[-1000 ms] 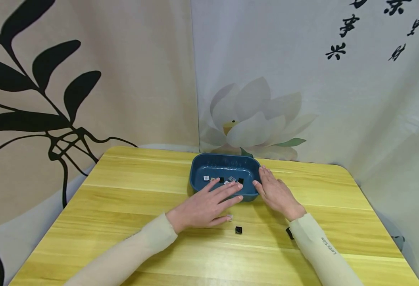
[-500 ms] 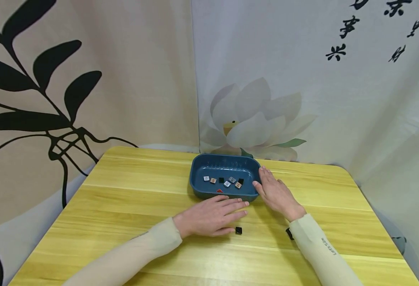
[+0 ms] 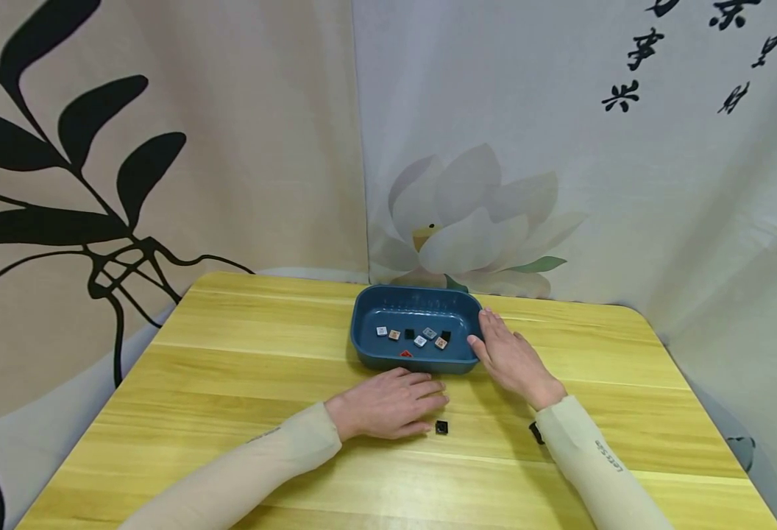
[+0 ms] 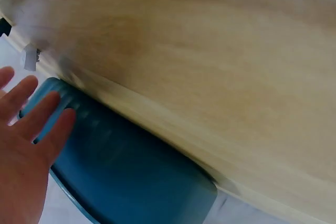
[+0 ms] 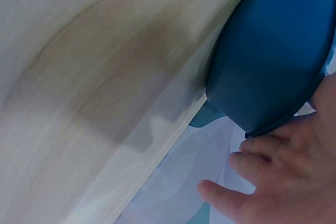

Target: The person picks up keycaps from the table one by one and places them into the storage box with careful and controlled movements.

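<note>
A blue rectangular tray (image 3: pixel 418 364) sits at the back of the table, holding several small square pieces in white, orange-white and black, plus a red one. In front of it my left hand (image 3: pixel 387 405) is palm down with its fingers extended. The left wrist view shows a small whitish piece (image 4: pixel 30 57) by those fingers; the hand hides it in the head view. Beside the fingertips lies a black square piece (image 3: pixel 441 427). My right hand (image 3: pixel 513 361) rests against the tray's right end, thumb at the rim and fingers fairly straight along the outside.
The yellow wood-grain table (image 3: pixel 263 331) reaches back to a printed curtain (image 3: pixel 276 132). A small black object (image 3: pixel 536 433) shows by the right sleeve.
My left hand has drawn back from over the tray's front rim to the table before it, uncovering the pieces inside. The right hand and tray keep their place.
</note>
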`<action>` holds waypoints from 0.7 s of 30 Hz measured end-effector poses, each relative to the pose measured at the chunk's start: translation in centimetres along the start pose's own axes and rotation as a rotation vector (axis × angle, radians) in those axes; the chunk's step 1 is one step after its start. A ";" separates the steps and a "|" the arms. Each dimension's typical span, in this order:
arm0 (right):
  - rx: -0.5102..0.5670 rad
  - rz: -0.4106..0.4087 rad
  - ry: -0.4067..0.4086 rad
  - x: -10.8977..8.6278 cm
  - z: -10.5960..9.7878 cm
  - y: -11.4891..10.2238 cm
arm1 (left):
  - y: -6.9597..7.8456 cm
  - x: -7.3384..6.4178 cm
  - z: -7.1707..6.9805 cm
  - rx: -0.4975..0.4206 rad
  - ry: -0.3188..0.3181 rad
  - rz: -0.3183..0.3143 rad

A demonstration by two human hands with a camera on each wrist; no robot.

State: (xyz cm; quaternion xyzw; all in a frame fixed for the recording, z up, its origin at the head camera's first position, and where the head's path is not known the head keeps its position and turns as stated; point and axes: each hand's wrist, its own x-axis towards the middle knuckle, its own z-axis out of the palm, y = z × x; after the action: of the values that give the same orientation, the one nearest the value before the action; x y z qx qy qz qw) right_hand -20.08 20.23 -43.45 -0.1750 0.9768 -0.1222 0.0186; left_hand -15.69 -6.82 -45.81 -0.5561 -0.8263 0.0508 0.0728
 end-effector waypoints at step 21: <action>0.004 0.004 -0.002 0.0 0.1 0.2 | 0.3 0.2 -0.2 0.110 -0.020 0.003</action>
State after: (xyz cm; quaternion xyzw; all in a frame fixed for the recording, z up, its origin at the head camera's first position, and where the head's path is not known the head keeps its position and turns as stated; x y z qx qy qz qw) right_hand -20.16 20.36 -43.62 -0.1730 0.9769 -0.1240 0.0205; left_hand -15.48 -6.49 -45.60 -0.5520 -0.8221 0.1021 0.0949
